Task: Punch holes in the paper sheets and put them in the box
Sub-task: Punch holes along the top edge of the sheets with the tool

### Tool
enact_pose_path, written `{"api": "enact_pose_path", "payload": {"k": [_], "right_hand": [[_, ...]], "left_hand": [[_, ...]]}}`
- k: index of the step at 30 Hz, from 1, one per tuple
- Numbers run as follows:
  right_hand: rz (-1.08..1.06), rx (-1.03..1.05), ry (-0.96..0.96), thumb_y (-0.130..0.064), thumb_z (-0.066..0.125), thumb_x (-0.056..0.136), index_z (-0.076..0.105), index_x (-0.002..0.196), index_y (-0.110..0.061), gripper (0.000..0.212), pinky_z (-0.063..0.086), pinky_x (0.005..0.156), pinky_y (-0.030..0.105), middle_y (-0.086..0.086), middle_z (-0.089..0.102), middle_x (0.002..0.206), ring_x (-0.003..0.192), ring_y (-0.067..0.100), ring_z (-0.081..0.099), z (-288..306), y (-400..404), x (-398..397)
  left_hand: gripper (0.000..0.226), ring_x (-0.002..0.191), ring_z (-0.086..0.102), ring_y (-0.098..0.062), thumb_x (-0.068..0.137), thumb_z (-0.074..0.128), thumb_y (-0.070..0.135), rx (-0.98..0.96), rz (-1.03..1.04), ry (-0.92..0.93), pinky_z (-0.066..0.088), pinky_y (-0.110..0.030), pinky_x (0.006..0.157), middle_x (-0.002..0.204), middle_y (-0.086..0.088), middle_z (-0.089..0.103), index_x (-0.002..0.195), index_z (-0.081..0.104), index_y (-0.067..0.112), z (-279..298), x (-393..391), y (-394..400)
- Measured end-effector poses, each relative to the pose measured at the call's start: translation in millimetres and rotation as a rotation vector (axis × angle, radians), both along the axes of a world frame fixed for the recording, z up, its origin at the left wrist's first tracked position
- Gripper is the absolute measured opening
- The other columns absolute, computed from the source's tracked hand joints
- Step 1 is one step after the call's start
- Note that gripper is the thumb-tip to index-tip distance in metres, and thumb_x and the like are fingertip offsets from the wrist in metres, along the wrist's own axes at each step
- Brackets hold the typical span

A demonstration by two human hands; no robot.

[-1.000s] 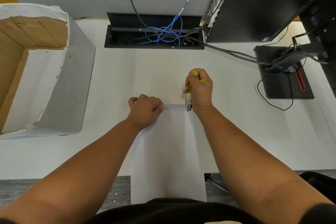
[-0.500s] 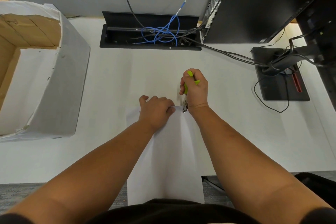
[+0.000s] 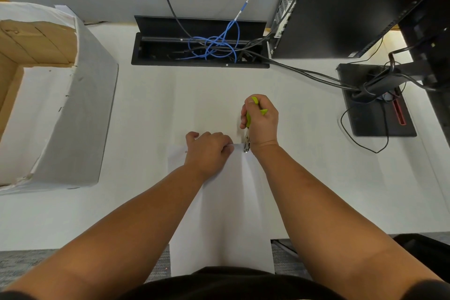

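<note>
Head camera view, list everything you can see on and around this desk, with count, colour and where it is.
paper sheet: one visible, white, desk centre, hanging over the near edge
hole punch: one, lime-green handles, metal nose at the sheet's far edge
box: one, cardboard wrapped in white paper, open, far left
desk: one, white
cable tray: one, black, lid open, desk's far edge
network cable: one, blue, coiled in the tray
computer tower: one, black, far right
monitor stand base: one, black, right
left hand: pinching the sheet's far edge
right hand: closed around the punch handles
</note>
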State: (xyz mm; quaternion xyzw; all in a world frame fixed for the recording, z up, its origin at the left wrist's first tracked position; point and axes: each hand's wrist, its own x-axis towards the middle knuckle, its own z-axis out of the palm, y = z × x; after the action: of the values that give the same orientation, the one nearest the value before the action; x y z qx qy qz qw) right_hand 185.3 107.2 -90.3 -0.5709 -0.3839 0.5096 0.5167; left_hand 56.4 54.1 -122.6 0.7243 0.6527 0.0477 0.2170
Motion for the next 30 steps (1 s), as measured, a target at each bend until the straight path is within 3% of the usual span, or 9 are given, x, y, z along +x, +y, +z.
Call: {"api": "enact_pose_path", "payload": {"k": [30], "right_hand": [[0.027,-0.003,0.035,-0.009,0.05,0.093,0.059,0.086,-0.006,0.011,0.046,0.05,0.031,0.014,0.055,0.071,0.058,0.021,0.048,2.3,0.1,-1.0]], "left_hand": [[0.025,0.091,0.054,-0.015,0.098,0.04,0.039,-0.023,-0.004,-0.028,0.024,-0.047,0.098,0.089,0.012,0.062,0.098,0.064,0.034,1.8,-4.3,1.4]]}}
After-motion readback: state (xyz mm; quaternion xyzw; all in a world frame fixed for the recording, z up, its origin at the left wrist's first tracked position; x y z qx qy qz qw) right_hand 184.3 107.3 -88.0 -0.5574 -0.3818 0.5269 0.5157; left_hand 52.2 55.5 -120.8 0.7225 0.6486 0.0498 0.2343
